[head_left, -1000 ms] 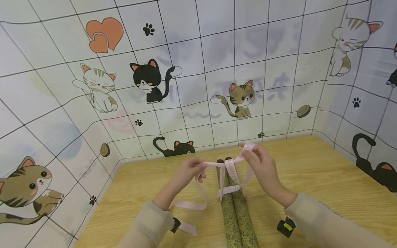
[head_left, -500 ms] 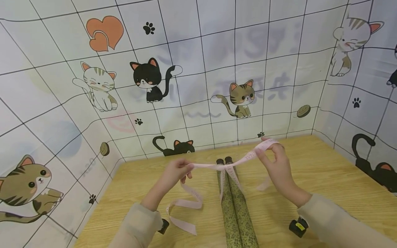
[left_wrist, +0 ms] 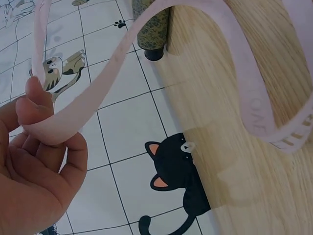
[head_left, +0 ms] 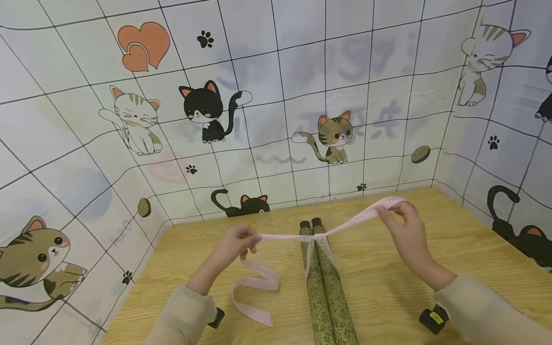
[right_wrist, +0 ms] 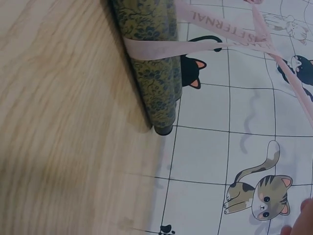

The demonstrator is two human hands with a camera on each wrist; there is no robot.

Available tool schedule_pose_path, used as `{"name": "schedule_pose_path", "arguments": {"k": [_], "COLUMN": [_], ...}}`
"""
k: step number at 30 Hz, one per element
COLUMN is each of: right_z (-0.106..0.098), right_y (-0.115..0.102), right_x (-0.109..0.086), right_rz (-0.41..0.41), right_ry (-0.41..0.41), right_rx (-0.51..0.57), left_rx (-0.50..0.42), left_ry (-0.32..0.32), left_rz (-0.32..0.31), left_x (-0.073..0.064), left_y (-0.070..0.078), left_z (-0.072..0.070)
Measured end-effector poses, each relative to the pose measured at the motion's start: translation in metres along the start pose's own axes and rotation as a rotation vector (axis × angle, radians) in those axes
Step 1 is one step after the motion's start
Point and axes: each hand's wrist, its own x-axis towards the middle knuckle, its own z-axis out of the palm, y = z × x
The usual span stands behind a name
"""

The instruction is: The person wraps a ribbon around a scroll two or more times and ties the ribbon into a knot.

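Observation:
Two long olive rolls (head_left: 329, 297) with a dark floral pattern and dark end caps lie side by side on the table. A pale pink printed ribbon (head_left: 358, 219) loops around them near their far ends and crosses above them. My left hand (head_left: 233, 243) pinches one side of the ribbon between thumb and fingers, and its tail curls down to the table. Stretched out to the right, the other side is pinched by my right hand (head_left: 407, 235). The right wrist view shows the loop around the rolls (right_wrist: 151, 73), with only a sliver of the hand at its edge.
The wood-grain table (head_left: 194, 268) meets a white gridded backdrop (head_left: 276, 96) with cartoon cats behind and at both sides. A black wrist device (head_left: 433, 319) sits under the right sleeve, another (head_left: 217, 317) by the left.
Both hands have moved apart, left hand leftward and right hand rightward, each keeping its grip on the ribbon. The ribbon has drawn straighter and its crossing has pulled tighter above the rolls.

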Motion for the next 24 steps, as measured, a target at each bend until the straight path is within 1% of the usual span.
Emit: {"name": "schedule_pose_path", "arguments": {"k": [4, 10, 14, 20, 24], "right_z": [-0.005, -0.014, -0.020, -0.028, -0.033], "right_y": [0.007, 0.019, 0.026, 0.040, 0.048], "right_x": [-0.005, -0.010, -0.014, -0.020, -0.023], "right_rz": [0.058, 0.066, 0.079, 0.082, 0.090], "right_ry": [-0.024, -0.023, -0.024, -0.048, -0.047], "right_rx": [-0.024, -0.083, -0.088, -0.084, -0.114], "left_rx": [0.035, 0.060, 0.060, 0.049, 0.052], "left_ry": [0.026, 0.040, 0.046, 0.051, 0.068], "left_rz": [-0.029, -0.058, -0.078, -0.075, -0.100], "left_x": [-0.001, -0.006, -0.011, -0.019, -0.024], "left_y": [-0.008, -0.022, -0.032, -0.048, -0.057], "left_z": [-0.003, -0.008, -0.011, -0.016, -0.017]}}
